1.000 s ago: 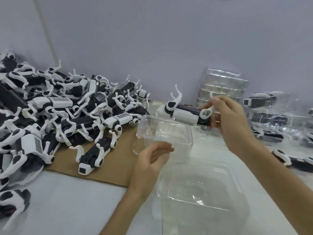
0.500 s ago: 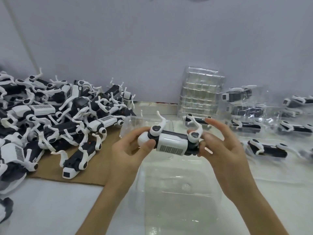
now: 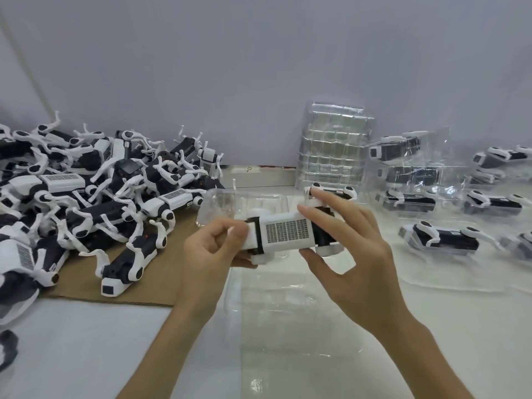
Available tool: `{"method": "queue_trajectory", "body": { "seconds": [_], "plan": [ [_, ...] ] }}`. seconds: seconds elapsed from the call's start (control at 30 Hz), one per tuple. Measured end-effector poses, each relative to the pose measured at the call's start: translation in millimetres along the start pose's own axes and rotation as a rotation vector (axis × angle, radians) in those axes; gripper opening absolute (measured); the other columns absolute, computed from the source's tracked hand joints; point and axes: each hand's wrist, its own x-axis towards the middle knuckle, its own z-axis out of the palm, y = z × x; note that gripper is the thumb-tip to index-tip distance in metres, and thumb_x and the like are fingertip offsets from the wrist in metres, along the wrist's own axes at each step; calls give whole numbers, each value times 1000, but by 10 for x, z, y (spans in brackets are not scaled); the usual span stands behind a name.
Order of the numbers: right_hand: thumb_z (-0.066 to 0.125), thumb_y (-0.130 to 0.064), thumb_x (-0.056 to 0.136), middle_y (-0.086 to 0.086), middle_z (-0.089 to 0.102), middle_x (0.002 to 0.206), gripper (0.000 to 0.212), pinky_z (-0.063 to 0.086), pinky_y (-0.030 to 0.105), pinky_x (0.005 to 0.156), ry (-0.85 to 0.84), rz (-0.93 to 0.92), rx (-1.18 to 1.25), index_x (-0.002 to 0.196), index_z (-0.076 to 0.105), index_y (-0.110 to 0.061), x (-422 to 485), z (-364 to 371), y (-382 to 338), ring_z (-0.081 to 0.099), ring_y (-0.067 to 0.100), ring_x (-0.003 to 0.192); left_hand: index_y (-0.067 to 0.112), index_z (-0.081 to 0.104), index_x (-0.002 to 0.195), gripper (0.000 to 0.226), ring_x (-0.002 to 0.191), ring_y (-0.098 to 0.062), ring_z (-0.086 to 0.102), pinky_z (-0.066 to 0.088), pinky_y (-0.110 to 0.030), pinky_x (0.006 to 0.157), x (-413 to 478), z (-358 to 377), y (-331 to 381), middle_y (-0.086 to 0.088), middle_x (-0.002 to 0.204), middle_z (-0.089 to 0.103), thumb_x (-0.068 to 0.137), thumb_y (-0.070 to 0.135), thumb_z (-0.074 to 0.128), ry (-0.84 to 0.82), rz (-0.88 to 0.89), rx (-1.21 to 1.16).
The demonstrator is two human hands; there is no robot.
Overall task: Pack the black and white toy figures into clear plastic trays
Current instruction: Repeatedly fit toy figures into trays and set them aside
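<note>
A clear tray [image 3: 290, 318] lies just below the toy [image 3: 288, 234]. The left hand [image 3: 213, 251] curls its fingers round one end of the toy. The right hand [image 3: 354, 254] pinches the other end with thumb and spread fingers. Left of the toy is a big pile of toys [image 3: 86, 203] on cardboard [image 3: 161, 286]. Behind the toy stands a stack of trays [image 3: 334, 151]. Right of it lie packed trays [image 3: 443, 240].
</note>
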Motion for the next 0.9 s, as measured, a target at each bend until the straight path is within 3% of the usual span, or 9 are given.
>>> {"method": "queue_trajectory", "body": {
  "seconds": [0.1, 0.2, 0.27, 0.33, 0.4, 0.53, 0.63, 0.77, 0.9],
  "plan": [
    [76, -21, 79, -7, 59, 133, 53, 40, 20, 102, 82, 126, 50, 130, 62, -24, 8, -15, -32, 51, 15, 124, 19, 76, 88, 43, 84, -24, 72, 56, -26, 72, 28, -88, -61, -10, 89, 76, 90, 51, 48, -5, 45, 50],
    [73, -31, 79, -19, 67, 114, 43, 46, 11, 84, 84, 344, 173, 121, 67, -33, 12, -32, -20, 60, 6, 109, 15, 73, 100, 26, 99, -14, 68, 49, -15, 83, 34, -188, -127, 0, 98, 75, 86, 22, 53, -117, 46, 170],
    [72, -38, 77, -19, 70, 94, 35, 46, 9, 72, 51, 456, 243, 112, 70, -39, 5, -29, 5, 64, 6, 91, 18, 71, 101, 28, 102, -10, 66, 49, -19, 88, 29, -197, -187, 7, 99, 74, 78, 13, 56, -195, -34, 221],
    [72, -41, 74, -19, 69, 87, 29, 47, 10, 67, 11, 494, 220, 103, 72, -43, -12, -13, 28, 64, 8, 82, 25, 70, 98, 28, 101, -6, 65, 48, -26, 90, 17, -168, -237, 15, 97, 73, 83, 4, 60, -215, -88, 291],
    [71, -44, 72, -20, 69, 86, 26, 47, 13, 67, -50, 509, 185, 98, 72, -44, -24, -1, 48, 62, 10, 80, 23, 70, 99, 34, 100, -5, 64, 46, -29, 91, 19, -153, -276, 15, 96, 72, 89, -7, 58, -191, -120, 314],
    [67, -52, 70, -22, 68, 85, 26, 44, 11, 68, -172, 544, 137, 95, 70, -47, -55, 22, 106, 59, 9, 78, 20, 71, 105, 29, 105, -10, 66, 48, -25, 91, 35, -166, -284, 7, 105, 74, 94, -3, 58, -147, -95, 323],
    [71, -52, 74, -28, 66, 91, 25, 42, 9, 71, -198, 559, 123, 98, 69, -47, -66, 26, 124, 58, 5, 80, 20, 72, 105, 21, 104, -9, 68, 51, -24, 90, 39, -169, -272, 7, 106, 74, 96, 6, 60, -153, -83, 295],
    [75, -46, 78, -30, 64, 91, 23, 41, 6, 67, -215, 564, 100, 97, 64, -46, -61, 17, 139, 58, 0, 74, 21, 71, 106, 29, 104, -5, 67, 51, -18, 89, 53, -186, -289, 9, 107, 74, 95, -2, 58, -153, -62, 289],
    [73, -43, 79, -32, 64, 99, 25, 40, 4, 69, -228, 560, 86, 101, 60, -45, -58, -6, 137, 62, -3, 85, 19, 72, 108, 28, 106, -7, 66, 47, -22, 91, 68, -183, -313, 8, 107, 74, 98, 1, 54, -148, -110, 303]
  ]
}}
